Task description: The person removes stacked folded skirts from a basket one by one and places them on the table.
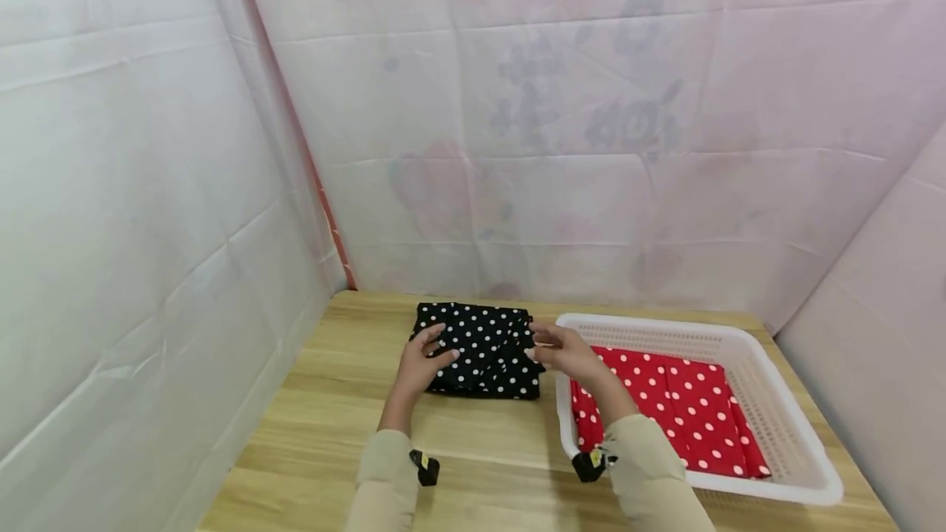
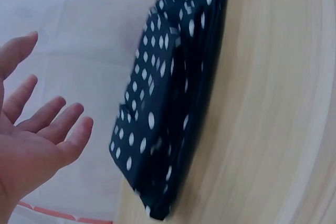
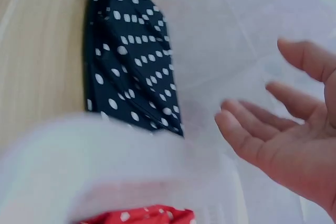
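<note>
A black cloth with white polka dots (image 1: 484, 351) lies folded into a rough rectangle on the wooden table (image 1: 332, 425). Over its left side hovers my left hand (image 1: 424, 361), fingers spread and holding nothing. The left wrist view shows that hand (image 2: 39, 135) apart from the folded black cloth (image 2: 152, 87), palm toward it. On the other side, my right hand (image 1: 569, 351) is held above the cloth's right edge, close to the basket rim, with its fingers loosely bent around air. In the right wrist view this hand (image 3: 289, 124) is also apart from the black cloth (image 3: 131, 56).
A white plastic basket (image 1: 801, 433) stands to the right on the table, with a folded red cloth with white dots (image 1: 695, 417) inside. Pale fabric sheets (image 1: 547, 121) hang behind the table and along both sides.
</note>
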{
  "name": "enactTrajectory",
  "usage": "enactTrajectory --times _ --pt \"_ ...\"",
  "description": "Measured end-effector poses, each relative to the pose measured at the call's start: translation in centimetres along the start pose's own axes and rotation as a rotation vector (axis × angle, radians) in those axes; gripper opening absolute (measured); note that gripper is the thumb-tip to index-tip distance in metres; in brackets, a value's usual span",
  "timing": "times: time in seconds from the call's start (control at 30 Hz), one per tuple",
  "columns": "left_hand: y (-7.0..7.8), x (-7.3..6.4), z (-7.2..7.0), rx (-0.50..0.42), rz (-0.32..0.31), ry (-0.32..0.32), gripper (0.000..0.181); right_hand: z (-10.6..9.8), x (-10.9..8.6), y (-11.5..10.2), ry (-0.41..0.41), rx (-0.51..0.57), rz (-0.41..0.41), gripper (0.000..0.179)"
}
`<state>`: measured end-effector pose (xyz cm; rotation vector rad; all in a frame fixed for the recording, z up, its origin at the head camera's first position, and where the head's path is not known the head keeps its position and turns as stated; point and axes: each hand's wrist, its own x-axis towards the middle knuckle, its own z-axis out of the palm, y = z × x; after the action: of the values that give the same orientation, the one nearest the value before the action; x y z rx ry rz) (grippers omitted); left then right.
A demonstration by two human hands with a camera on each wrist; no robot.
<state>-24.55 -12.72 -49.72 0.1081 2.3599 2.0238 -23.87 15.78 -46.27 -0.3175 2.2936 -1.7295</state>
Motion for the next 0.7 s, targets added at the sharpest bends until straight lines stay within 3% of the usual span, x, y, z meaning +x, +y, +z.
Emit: enactTrajectory --times 0.17,0.37,0.7 --pt "2.3 -2.3 1.5 -0.084 0.047 -0.085 0.059 -1.9 -1.8 0.5 -0.100 0.002 -0.072 0.054" --pt "2.9 -3.5 3.5 -0.171 0.074 -0.180 0.060 -4.2 -3.4 0.8 -0.162 -0.022 -0.131 0.053" --pt "4.0 -4.3 7.1 -0.285 0.137 -0.294 0.056 -7.8 -6.8 1.2 -0.154 -0.067 -0.077 0.054"
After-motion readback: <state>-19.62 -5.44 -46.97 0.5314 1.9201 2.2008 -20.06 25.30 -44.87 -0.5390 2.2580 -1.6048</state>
